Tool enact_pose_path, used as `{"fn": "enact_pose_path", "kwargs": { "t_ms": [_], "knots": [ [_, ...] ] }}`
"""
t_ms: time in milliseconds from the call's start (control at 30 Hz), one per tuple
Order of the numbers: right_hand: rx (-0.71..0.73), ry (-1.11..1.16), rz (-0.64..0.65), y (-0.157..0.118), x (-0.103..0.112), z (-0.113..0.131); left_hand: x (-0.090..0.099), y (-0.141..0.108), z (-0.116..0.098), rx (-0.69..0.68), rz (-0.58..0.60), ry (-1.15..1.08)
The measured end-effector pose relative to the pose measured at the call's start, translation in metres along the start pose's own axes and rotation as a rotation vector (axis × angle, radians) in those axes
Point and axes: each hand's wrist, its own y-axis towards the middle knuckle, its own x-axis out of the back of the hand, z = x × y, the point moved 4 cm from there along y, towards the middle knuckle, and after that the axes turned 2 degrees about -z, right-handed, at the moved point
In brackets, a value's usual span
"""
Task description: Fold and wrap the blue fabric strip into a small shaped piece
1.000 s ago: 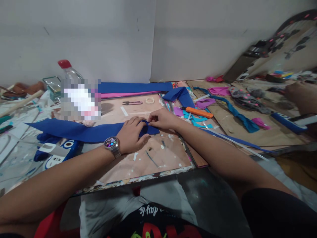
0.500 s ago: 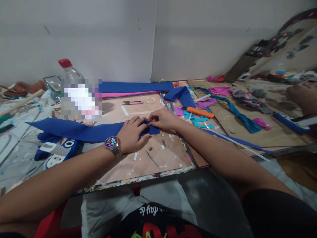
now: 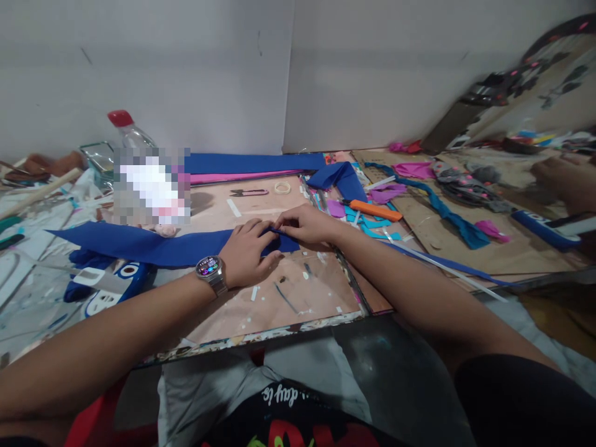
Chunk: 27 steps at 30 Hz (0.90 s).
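Nearest, on the near side of the blue strip (image 3: 153,246), the tabletop (image 3: 274,304) shows bare board dotted with small white scraps (image 3: 255,293). A blue-and-white item (image 3: 125,278) lies on that side too, just beside the strip's left half. The strip's long axis runs left to right, crosswise to the person, its left end tapering to a point. The left hand (image 3: 249,251) lies over it toward the right end, fingers bent and thumb apart, pressing rather than pinching. The right hand (image 3: 307,223) is the nearer to that end: its grip looks clamped on the strip, thumb and fingertips together just beside the left fingers (the fold between them is hidden).

Beyond the strip lie thread snips (image 3: 250,193) and a pale ring (image 3: 282,187); to its right, past the right hand, is an orange cutter (image 3: 375,210). Farthest behind it are a long blue piece (image 3: 256,163) and a red-capped bottle (image 3: 135,138) (mostly pixelated).
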Motion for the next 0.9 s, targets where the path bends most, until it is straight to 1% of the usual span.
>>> {"fn": "enact_pose_path", "kwargs": {
  "t_ms": [367,733,900],
  "knots": [
    [0.016,0.042,0.024,-0.0005,-0.0017,-0.0002,-0.0005,0.0003,0.0018,0.026,-0.017,-0.036],
    [0.013,0.045,0.026,-0.0001,-0.0015,0.0003,0.0003,0.0007,0.0021,0.051,-0.047,-0.103],
    [0.015,0.023,0.028,-0.0001,-0.0017,-0.0005,0.0015,0.0007,0.0016,0.05,-0.047,-0.099]
  ]
}}
